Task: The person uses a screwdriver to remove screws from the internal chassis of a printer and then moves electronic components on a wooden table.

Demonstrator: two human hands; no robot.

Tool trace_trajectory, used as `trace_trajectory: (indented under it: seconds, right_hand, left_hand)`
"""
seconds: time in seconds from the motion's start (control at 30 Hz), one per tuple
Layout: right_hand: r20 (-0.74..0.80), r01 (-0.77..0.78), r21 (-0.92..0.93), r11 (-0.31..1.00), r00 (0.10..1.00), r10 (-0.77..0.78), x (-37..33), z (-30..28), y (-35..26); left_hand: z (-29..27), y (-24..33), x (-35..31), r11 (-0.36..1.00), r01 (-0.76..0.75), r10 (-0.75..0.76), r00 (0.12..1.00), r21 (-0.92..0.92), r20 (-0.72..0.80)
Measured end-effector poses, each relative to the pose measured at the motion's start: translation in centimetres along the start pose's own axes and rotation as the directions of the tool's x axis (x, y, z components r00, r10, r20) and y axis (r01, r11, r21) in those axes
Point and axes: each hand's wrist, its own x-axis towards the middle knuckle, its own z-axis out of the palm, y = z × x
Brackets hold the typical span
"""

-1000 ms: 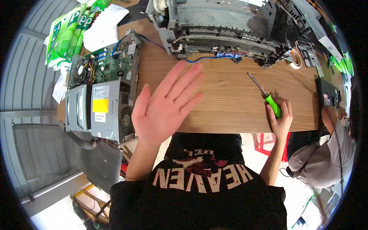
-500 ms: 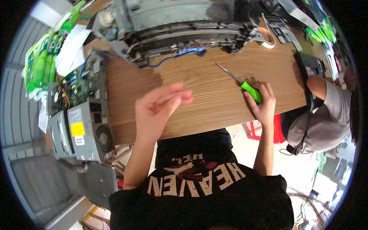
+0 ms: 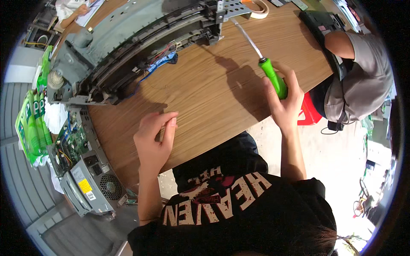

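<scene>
My right hand (image 3: 287, 100) is wrapped around the green handle of a screwdriver (image 3: 274, 77). The shaft points up and slightly left, with its tip near the right end of a partly stripped, printer-like machine (image 3: 145, 51). A shadow set apart on the wood suggests that hand and tool are raised off the table. My left hand (image 3: 154, 138) hovers over the table's near left part, thumb and forefinger pinched together. Whatever lies between those fingertips, if anything, is too small to make out. A blue cable (image 3: 159, 64) hangs along the machine's front.
An opened computer case (image 3: 95, 183) stands at the left, with green packs (image 3: 32, 123) behind it. A tape roll (image 3: 258, 10) lies beyond the screwdriver on the wooden table (image 3: 205, 106). At the right sits another person (image 3: 358, 81) beside a black device (image 3: 320, 32).
The screwdriver has come up off the table in my right hand, its shaft now steeper. My left hand has moved left and its fingers have closed to a pinch. The view has turned.
</scene>
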Motion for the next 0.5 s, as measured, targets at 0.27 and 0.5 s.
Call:
trace_trajectory:
  seconds: [0.27, 0.5]
  right_hand:
    - [0.101, 0.067, -0.03, 0.997, 0.993, -0.064, 0.4, 0.6, -0.6]
    - [-0.036, 0.163, -0.022, 0.986, 0.986, -0.164, 0.4, 1.3, -0.3]
  left_hand:
    - [0.9, -2.1, -0.5, 0.992, 0.109, -0.115, 0.987, -0.058, -0.108]
    - [0.9, -2.0, -0.4, 0.994, 0.097, -0.103, 0.983, -0.042, -0.155]
